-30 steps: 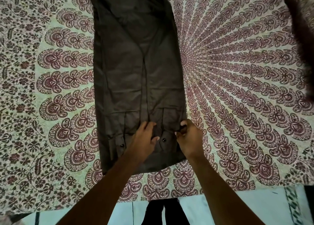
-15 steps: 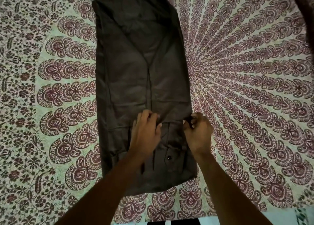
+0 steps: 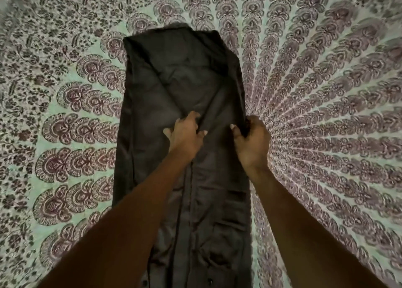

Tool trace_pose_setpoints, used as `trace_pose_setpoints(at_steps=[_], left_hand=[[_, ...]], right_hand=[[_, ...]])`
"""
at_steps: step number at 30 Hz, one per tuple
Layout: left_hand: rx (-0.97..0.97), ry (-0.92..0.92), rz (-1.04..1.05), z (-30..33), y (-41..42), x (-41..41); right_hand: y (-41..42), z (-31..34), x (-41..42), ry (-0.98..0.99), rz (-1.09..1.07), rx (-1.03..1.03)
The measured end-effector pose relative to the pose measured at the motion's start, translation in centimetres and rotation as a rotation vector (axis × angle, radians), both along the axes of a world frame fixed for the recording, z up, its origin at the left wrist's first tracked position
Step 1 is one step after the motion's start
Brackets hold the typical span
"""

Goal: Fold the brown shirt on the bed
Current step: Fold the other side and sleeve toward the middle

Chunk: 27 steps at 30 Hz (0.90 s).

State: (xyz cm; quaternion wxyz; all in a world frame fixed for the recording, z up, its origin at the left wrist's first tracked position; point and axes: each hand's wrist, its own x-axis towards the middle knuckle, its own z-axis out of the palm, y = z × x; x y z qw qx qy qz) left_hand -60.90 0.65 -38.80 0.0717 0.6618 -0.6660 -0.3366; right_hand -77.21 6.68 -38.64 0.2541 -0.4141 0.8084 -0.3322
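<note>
Brown shirt (image 3: 185, 87) flat on patterned bedspread (image 3: 326, 91)

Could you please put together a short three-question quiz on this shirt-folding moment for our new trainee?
1. True or false: the brown shirt lies crumpled in a heap on the patterned bedsheet.
2. Which hand pinches the shirt's side edge? A) the left hand B) the right hand C) neither
3. Fill in: the left hand rests with fingers spread on the ______ of the shirt, not at its edge.

Key
1. False: it lies flat as a long narrow strip, its sides already folded in.
2. B: the right hand's fingers close on the shirt's right edge.
3. Middle.
</note>
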Motion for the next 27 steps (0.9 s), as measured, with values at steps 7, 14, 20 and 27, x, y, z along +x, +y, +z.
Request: trace_pose_setpoints(at_steps=[7,14,20,27], left_hand=[[-0.073,-0.010,0.058,-0.9,-0.3,0.9],[-0.338,0.156,-0.027,-1.2,-6.8,-1.4],[-0.331,0.350,-0.051,-0.3,-17.6,-5.9],[-0.094,0.306,-0.230,-1.9,-22.1,-7.8]], right_hand=[[-7.1,-0.8,-1.5,0.033,0.021,0.026],[-12.1,0.4,-1.6,0.238,0.007,-0.120],[-18.5,1.0,-3.0,-0.028,-0.012,-0.066],[-19.6,-0.1,-4.4,-0.752,-0.311,-0.082]])
